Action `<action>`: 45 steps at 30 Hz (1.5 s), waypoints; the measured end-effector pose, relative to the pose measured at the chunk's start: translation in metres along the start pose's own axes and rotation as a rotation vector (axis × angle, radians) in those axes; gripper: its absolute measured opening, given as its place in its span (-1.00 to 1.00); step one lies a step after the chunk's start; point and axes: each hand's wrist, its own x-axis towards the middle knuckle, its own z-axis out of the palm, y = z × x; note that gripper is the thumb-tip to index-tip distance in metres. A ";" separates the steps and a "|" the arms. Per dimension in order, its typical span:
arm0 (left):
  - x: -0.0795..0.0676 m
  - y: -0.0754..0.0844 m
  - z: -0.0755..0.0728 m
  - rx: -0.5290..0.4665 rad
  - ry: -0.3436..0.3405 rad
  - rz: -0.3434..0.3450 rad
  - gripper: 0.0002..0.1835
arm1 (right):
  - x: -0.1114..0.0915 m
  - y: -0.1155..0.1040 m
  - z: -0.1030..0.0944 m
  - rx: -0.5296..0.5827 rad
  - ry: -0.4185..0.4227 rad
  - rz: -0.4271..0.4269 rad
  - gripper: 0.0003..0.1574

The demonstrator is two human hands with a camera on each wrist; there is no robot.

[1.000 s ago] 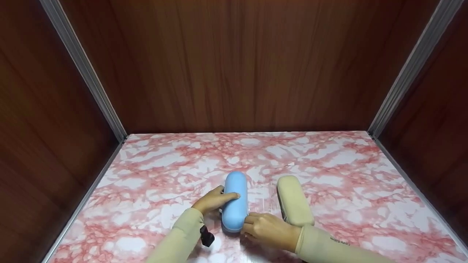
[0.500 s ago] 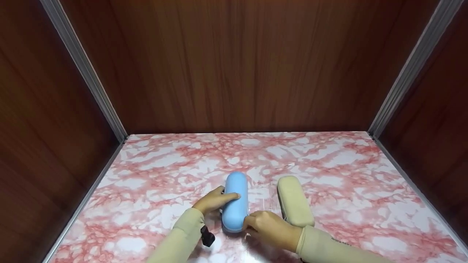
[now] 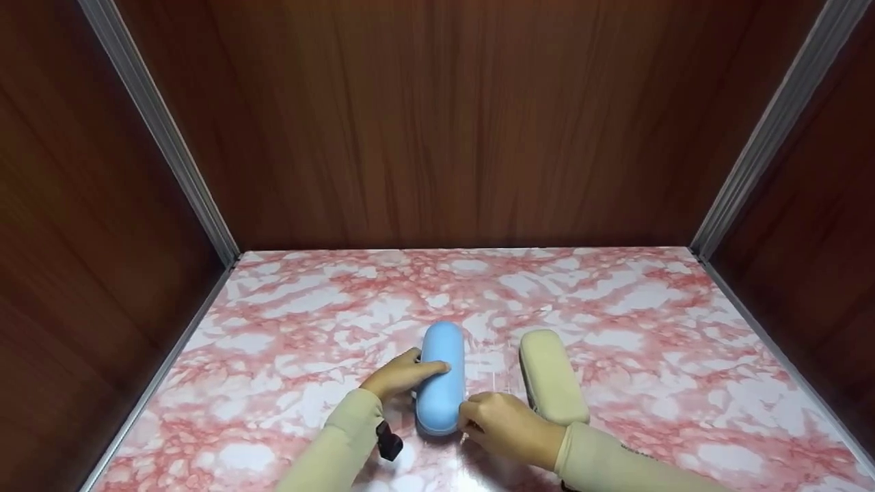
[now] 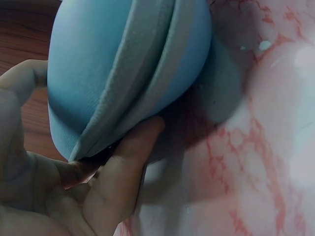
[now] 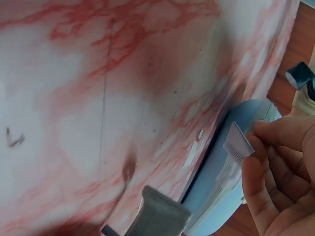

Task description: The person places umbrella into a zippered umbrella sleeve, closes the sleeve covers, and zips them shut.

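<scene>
A rounded oblong blue zip case (image 3: 440, 383) stands on its long side, pointing away from me. My left hand (image 3: 403, 374) grips it from the left, thumb laid over the top. In the left wrist view the zip tape (image 4: 142, 64) runs round the case between two fingers, its edges close together. My right hand (image 3: 502, 422) is at the near right edge, fingers curled; in the right wrist view thumb and finger pinch a pale ribbed fabric tab (image 5: 238, 142) at the zip seam. To its right lies a beige oblong case (image 3: 554, 377).
The red-and-white marbled table (image 3: 307, 342) is walled in by dark wood panels (image 3: 451, 123) with metal corner strips. A grey ribbed tab (image 5: 160, 214) shows at the bottom of the right wrist view. A black wrist device (image 3: 388, 441) sits on the left sleeve.
The right hand has turned slightly and lifted a little at the case's near right edge. The left hand and both cases stay where they were.
</scene>
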 end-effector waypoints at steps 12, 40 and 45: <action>-0.001 -0.001 0.001 -0.007 0.007 0.003 -0.16 | 0.001 0.011 -0.002 0.035 0.003 0.051 -0.84; 0.000 0.000 0.000 0.014 0.018 0.007 -0.18 | 0.006 0.020 -0.002 0.100 0.053 0.083 -0.81; 0.000 -0.001 0.000 0.026 0.022 0.013 -0.18 | 0.006 0.020 -0.002 0.083 0.058 0.087 -0.81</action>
